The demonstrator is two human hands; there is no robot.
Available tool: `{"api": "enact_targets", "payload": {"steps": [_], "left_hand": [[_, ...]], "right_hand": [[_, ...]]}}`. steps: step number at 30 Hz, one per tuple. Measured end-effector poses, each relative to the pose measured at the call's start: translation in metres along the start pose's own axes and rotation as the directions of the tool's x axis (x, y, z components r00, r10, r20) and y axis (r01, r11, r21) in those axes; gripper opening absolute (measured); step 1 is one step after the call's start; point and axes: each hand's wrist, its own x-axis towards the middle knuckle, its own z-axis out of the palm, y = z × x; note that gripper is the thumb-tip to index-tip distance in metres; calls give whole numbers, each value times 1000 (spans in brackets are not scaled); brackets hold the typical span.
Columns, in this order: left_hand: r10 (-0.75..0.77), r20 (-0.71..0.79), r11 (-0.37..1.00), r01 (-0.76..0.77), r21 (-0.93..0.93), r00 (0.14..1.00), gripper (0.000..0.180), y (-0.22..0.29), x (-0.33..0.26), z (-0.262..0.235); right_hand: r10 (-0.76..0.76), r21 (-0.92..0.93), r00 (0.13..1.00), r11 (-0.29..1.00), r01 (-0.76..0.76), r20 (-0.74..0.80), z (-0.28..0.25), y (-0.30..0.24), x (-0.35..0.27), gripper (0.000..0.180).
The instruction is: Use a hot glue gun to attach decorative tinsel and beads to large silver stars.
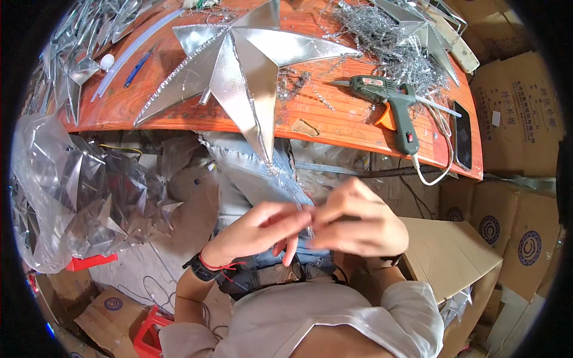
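A large silver star (pixel 248 77) lies on the orange-red table, its lower point jutting over the front edge toward me. Glittery tinsel trim runs along some of its ridges. From that point a thin silver tinsel strand (pixel 290 184) hangs down to my hands, over my lap. My left hand (pixel 262 230) is closed, thumb and fingers pinched on the strand. Close against it, my right hand (pixel 358 222) is closed at the strand too, slightly blurred by motion. The fingers partly hide the strand's end.
A green glue gun (pixel 385 95) with an orange trigger lies at the table's right, beside a dark phone (pixel 462 136). Loose tinsel (pixel 394 48) is heaped behind it. A blue pen (pixel 140 67) and glue sticks (pixel 128 59) lie left. Bagged silver stars (pixel 77 185) and cardboard boxes (pixel 453 256) flank me.
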Motion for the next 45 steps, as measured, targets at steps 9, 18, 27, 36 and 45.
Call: {"api": "enact_targets", "payload": {"steps": [9, 18, 27, 36, 45], "left_hand": [[189, 218, 968, -219, 125, 957, 55, 0, -8, -19], [257, 12, 963, -257, 75, 966, 31, -21, 2, -24], [218, -74, 973, -210, 95, 973, 28, -25, 9, -26], [197, -110, 976, -183, 119, 974, 24, -32, 9, -27], [202, -159, 975, -184, 123, 966, 23, -36, 8, -29]], "right_hand": [[-306, 409, 947, 855, 319, -100, -17, -21, 23, 13], [-124, 314, 932, 919, 237, -340, -33, -23, -9, 8], [-30, -35, 671, 999, 6, -741, -29, -19, -38, 14], [40, -23, 671, 996, -85, -741, -32, -21, -43, 11], [45, 98, 650, 994, 45, -758, -28, -18, -41, 10]]}}
